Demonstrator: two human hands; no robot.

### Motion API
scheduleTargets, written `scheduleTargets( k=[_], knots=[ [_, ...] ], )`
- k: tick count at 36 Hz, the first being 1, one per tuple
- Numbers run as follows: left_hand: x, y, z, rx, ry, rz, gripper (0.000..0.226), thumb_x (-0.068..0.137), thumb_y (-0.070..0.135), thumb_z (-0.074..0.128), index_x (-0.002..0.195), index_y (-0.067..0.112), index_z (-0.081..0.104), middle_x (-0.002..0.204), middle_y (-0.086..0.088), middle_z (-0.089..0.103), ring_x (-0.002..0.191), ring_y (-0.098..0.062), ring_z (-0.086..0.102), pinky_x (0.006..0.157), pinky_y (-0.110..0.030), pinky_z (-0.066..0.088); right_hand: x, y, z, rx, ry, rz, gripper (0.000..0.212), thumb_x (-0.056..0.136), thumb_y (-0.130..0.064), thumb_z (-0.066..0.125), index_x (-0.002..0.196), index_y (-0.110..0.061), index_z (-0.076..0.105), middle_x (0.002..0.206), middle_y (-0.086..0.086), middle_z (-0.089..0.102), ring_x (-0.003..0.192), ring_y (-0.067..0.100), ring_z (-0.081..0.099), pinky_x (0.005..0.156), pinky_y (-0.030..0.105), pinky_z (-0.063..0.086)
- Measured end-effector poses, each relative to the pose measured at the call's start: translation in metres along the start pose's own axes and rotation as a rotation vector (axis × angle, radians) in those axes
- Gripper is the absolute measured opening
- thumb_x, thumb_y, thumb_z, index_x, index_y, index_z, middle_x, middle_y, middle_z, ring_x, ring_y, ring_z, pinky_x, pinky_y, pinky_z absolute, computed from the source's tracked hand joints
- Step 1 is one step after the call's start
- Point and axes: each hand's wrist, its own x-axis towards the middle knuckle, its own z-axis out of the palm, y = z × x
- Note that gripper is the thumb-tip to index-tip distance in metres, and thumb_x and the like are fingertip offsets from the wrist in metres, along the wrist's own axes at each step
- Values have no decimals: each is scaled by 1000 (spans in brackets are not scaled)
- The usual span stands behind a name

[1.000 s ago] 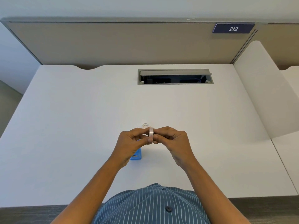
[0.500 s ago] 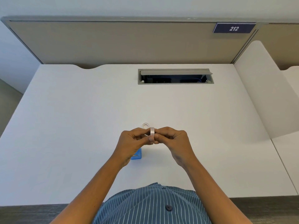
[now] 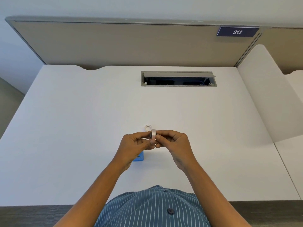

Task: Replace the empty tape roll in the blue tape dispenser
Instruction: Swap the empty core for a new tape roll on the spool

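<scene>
A pale tape roll [image 3: 153,134] stands on edge in the air between my two hands, above the white desk [image 3: 82,128]. My left hand [image 3: 134,145] pinches its left side, where a small dark hub shows against the roll. My right hand [image 3: 173,143] pinches the right side. Only a corner of the blue tape dispenser [image 3: 139,157] shows on the desk, mostly hidden under my left hand. A small empty white tape core [image 3: 147,127] lies flat on the desk just beyond the hands.
An open grey cable hatch [image 3: 178,78] is set into the desk at the back. A beige partition [image 3: 114,45] with a 212 sign [image 3: 237,32] closes the far side. A white divider [image 3: 268,95] stands at the right.
Both hands stay together on the tape roll with only slight finger shifts. A dark hub now shows at the roll's left side.
</scene>
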Motion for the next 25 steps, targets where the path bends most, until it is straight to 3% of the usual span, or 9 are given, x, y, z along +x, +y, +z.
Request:
scheduleTargets(
  k=[6, 9, 13, 15, 19, 25],
  knots=[
    [-5, -6, -4, -13, 55, -6, 34, 82, 30, 92, 115, 32, 83, 101, -4, 86, 89, -28, 85, 87, -28, 67, -3, 5, 10, -48, 36, 36, 14, 101, -14, 75, 111, -15, 85, 95, 14, 86, 89, 36, 82, 86, 43, 67],
    [-9, -11, -8, -38, 105, -4, 31, 85, 23, 91, 114, 29, 83, 100, -4, 86, 88, -27, 85, 80, -23, 66, -3, 8, 20, -80, 67, 54, 15, 95, -23, 83, 109, -20, 84, 93, 8, 86, 85, 29, 84, 88, 45, 68],
    [-13, -19, -13, 44, 192, 19, 33, 86, 12, 88, 111, 33, 81, 96, 3, 86, 89, -18, 84, 73, -16, 63, -3, 15, 35, -241, 121, 56, 32, 78, -38, 96, 104, -30, 80, 94, -4, 85, 78, 19, 83, 76, 30, 66],
    [-14, -24, -16, 75, 218, 27, 37, 86, 7, 86, 113, 32, 81, 96, 9, 86, 90, -12, 83, 71, -15, 62, -2, 21, 42, -348, 132, 40, 37, 75, -42, 97, 106, -30, 80, 93, -7, 84, 81, 14, 82, 76, 30, 66],
    [-15, -30, -23, 113, 243, 35, 41, 86, 5, 86, 111, 37, 79, 94, 20, 84, 89, -3, 81, 69, -10, 59, -3, 28, 56, -490, 157, -10, 36, 79, -37, 96, 108, -23, 80, 91, -9, 82, 84, 10, 79, 80, 36, 69],
    [-15, -38, -36, 160, 255, 44, 40, 85, 14, 90, 123, 20, 80, 106, 10, 84, 92, -6, 81, 71, -12, 60, -1, 34, 75, -547, 188, -45, 16, 86, -21, 90, 99, -17, 82, 81, -5, 80, 77, 11, 77, 72, 43, 69]
  ],
)
